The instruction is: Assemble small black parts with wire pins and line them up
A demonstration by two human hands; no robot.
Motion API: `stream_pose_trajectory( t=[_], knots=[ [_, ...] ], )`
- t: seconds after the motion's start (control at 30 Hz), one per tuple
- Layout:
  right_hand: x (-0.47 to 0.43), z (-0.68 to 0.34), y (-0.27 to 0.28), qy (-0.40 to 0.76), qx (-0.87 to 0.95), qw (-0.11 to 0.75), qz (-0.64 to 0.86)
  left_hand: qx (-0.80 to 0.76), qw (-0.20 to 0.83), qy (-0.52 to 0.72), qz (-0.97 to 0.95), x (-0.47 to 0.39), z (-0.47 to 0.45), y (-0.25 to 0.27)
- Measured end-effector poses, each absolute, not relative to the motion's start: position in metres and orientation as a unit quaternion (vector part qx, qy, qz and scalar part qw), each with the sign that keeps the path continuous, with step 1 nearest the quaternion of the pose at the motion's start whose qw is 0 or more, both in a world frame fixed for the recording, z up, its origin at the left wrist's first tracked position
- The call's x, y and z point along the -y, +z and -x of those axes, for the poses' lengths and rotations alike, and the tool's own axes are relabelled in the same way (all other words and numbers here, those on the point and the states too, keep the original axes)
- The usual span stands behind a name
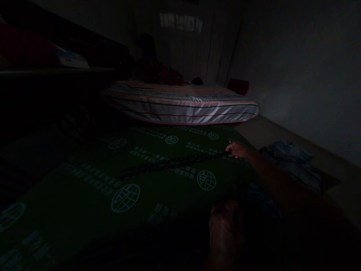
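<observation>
Right hand point(238, 149) gripped the strap point(180, 163), far end unlifted from the board point(166, 184); left hand point(226, 216) was too dark to tell

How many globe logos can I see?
6: upper-left logo, upper-middle logo, upper-right logo beyond the long dark item; cropped lower-left logo, lower-middle logo, lower-right logo nearer. Shadow may hide more.

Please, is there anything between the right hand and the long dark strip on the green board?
Nothing visible stands between them: the right hand appears to grip one end of the long dark strip on the green board.
</observation>
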State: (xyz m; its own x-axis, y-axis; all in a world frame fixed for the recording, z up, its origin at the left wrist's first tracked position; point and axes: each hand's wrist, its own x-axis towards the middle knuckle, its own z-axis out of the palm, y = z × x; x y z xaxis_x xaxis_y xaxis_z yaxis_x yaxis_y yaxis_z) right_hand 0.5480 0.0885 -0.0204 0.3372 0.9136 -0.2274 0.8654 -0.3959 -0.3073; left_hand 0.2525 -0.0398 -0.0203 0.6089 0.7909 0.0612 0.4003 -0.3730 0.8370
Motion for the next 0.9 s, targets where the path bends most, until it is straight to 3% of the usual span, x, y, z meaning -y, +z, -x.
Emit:
stream_pose_trajectory(
  t=[0.9],
  knots=[
    [-0.0811, -0.5516, -0.0223, 0.170, 0.536, 0.113, 0.819, -0.369, 0.421, 0.247, -0.791, 0.0402, -0.2535, -0.0190]
  ],
)
